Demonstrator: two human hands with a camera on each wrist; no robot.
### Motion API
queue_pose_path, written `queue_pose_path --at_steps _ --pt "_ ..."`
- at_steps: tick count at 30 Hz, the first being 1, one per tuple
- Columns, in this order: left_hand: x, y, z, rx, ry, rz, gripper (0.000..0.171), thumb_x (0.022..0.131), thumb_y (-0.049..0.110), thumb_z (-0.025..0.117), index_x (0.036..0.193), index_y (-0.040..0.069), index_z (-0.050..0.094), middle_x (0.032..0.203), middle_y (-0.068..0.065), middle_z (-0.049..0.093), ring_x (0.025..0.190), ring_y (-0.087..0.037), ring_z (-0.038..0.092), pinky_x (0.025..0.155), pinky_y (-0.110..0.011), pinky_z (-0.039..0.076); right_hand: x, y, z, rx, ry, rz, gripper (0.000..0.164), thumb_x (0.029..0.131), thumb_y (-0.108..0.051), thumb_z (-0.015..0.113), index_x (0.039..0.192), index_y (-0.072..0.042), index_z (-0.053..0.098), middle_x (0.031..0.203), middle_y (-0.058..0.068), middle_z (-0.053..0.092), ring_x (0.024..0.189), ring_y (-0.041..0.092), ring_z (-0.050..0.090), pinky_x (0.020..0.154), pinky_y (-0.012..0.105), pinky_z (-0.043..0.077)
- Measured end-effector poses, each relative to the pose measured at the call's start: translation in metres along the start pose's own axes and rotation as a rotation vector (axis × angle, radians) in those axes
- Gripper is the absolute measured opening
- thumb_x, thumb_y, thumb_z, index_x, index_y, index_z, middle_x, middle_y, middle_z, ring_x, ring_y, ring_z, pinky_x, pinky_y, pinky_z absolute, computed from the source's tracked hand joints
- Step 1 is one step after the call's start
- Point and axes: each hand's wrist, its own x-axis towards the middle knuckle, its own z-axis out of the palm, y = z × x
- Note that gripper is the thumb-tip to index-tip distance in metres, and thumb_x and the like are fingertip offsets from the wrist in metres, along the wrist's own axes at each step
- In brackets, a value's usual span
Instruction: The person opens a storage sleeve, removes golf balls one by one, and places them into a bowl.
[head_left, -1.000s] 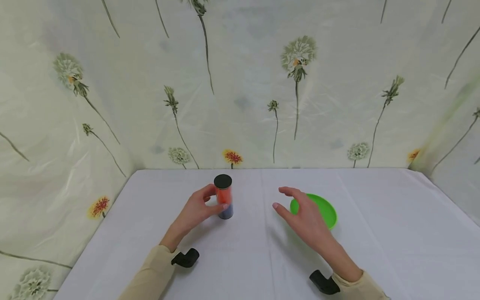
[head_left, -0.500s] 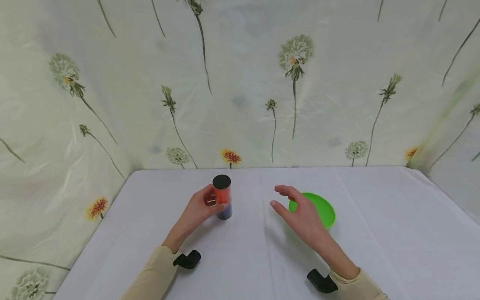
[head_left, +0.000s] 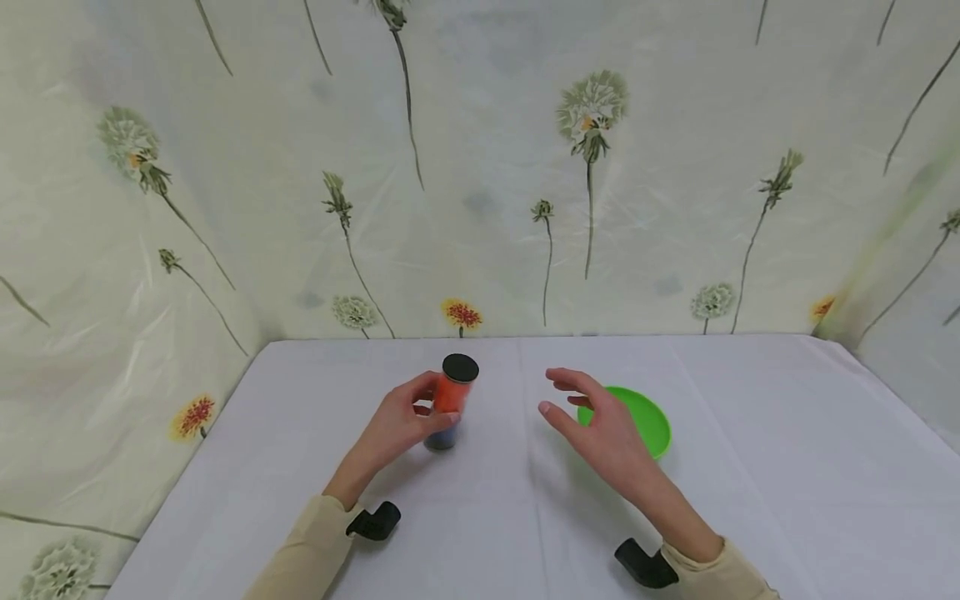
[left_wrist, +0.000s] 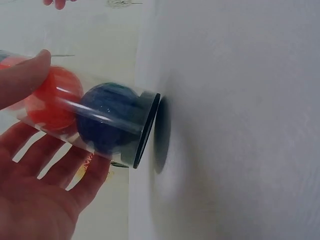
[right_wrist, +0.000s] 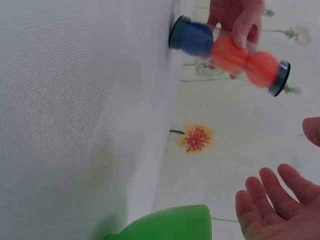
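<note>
My left hand (head_left: 401, 427) holds a clear tube (head_left: 450, 397) with a black lid (head_left: 460, 367), its thumb on one side and fingers on the other. Through its wall show two orange-red balls (right_wrist: 229, 54) and a blue ball (left_wrist: 106, 118) at the bottom end. The tube leans to the right at its top. In the left wrist view, a shadow lies close beside its black base (left_wrist: 148, 131), at least part of which is off the table. My right hand (head_left: 611, 437) hovers with fingers spread and holds nothing. Behind it is a green bowl (head_left: 651, 423), partly hidden.
A white cloth covers the table (head_left: 495, 525). Behind and at the sides hangs a curtain (head_left: 480, 250) printed with dandelions. A black wrist camera (head_left: 375, 522) sits on the left sleeve and another camera (head_left: 645, 565) on the right.
The tube stood upright before; now its top has tipped to the right and its bottom has swung left and nearer to me. My right hand has hardly moved.
</note>
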Motion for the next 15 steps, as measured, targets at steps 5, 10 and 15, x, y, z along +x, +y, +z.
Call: queue_pose_path --at_steps 5,10,15 --pt "-0.002 0.003 0.001 0.062 -0.014 0.018 0.044 0.084 0.019 0.077 0.125 0.019 0.061 0.113 0.005 0.064 0.104 -0.015 0.056 0.087 -0.036 0.049 -0.001 -0.004 -0.001 -0.021 -0.001 -0.034 0.048 0.093 -0.036 0.069 0.135 -0.019 0.055 0.135 -0.005 0.056 0.116 0.022 0.058 0.100 0.047 0.041" --pt "-0.003 0.004 0.004 0.097 -0.024 0.065 0.044 0.083 0.019 0.079 0.124 0.020 0.062 0.114 0.007 0.064 0.102 -0.013 0.057 0.086 -0.036 0.049 -0.003 -0.009 -0.001 -0.090 0.005 -0.106 0.048 0.092 -0.030 0.070 0.136 -0.016 0.055 0.136 -0.003 0.056 0.114 0.022 0.059 0.097 0.048 0.044" --pt "-0.005 0.007 0.006 0.124 -0.037 0.115 0.046 0.083 0.018 0.079 0.125 0.017 0.062 0.115 0.006 0.064 0.100 -0.012 0.057 0.085 -0.036 0.049 -0.004 -0.015 -0.001 -0.149 0.010 -0.173 0.049 0.091 -0.026 0.072 0.136 -0.016 0.055 0.136 -0.003 0.055 0.114 0.021 0.058 0.094 0.044 0.047"
